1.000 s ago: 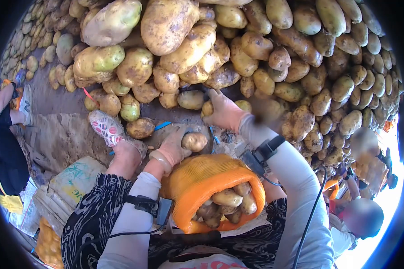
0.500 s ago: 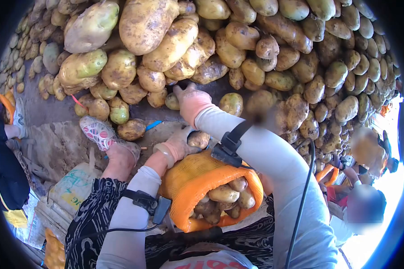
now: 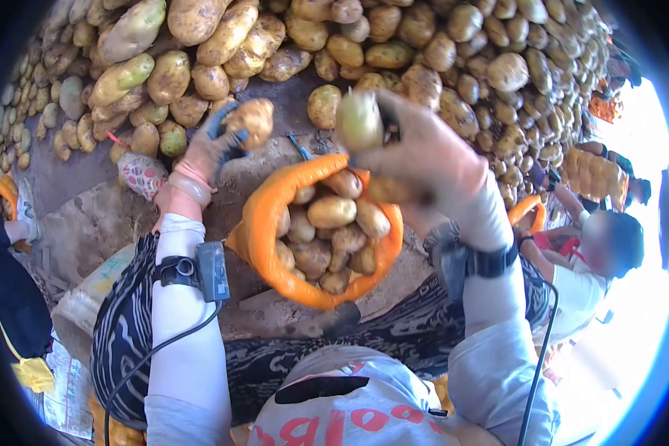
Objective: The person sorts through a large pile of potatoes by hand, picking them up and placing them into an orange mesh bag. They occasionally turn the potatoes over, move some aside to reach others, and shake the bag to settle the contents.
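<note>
Orange sack (image 3: 260,245) beyond red shirt lettering (image 3: 372,418)

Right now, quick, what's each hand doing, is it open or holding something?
Left hand: closed around a brown potato.
Right hand: blurred, but holding a greenish potato between thumb and fingers.

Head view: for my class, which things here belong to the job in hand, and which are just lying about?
In the job:
- left hand holding a brown potato
- right hand, blurred, with a greenish potato
- orange sack of potatoes
- potato pile

Apparently just lying about:
- blue strip
- red strip
- pale sack
</note>
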`<state>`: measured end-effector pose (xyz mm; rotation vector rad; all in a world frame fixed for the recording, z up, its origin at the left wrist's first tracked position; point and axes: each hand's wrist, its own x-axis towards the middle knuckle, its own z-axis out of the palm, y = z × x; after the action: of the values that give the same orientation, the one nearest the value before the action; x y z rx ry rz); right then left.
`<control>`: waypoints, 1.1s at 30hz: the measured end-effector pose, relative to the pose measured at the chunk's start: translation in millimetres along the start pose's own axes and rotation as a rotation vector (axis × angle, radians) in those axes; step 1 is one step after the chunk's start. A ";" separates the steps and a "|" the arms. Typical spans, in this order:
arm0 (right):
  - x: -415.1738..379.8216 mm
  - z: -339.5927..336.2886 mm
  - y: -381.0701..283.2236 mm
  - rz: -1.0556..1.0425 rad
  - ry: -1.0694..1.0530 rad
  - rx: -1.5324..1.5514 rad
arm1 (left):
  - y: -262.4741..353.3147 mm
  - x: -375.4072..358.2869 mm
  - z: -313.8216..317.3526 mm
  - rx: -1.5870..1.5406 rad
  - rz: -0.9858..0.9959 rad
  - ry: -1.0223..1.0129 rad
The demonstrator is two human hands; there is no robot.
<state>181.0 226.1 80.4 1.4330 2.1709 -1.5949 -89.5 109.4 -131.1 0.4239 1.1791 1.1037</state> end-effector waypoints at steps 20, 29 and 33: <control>-145.1 125.0 134.6 0.102 0.399 0.870 | -7.9 -188.7 150.4 0.382 0.287 0.032; -151.2 153.6 131.5 -0.193 0.381 0.331 | -22.8 -189.7 164.4 1.465 0.483 0.466; -136.4 163.0 129.8 -0.213 0.449 -0.232 | -81.4 -182.7 112.0 1.125 0.376 0.758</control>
<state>280.1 15.6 -8.3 1.6551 2.7278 -1.0936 52.4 -54.1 -56.0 1.1802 2.4565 0.8184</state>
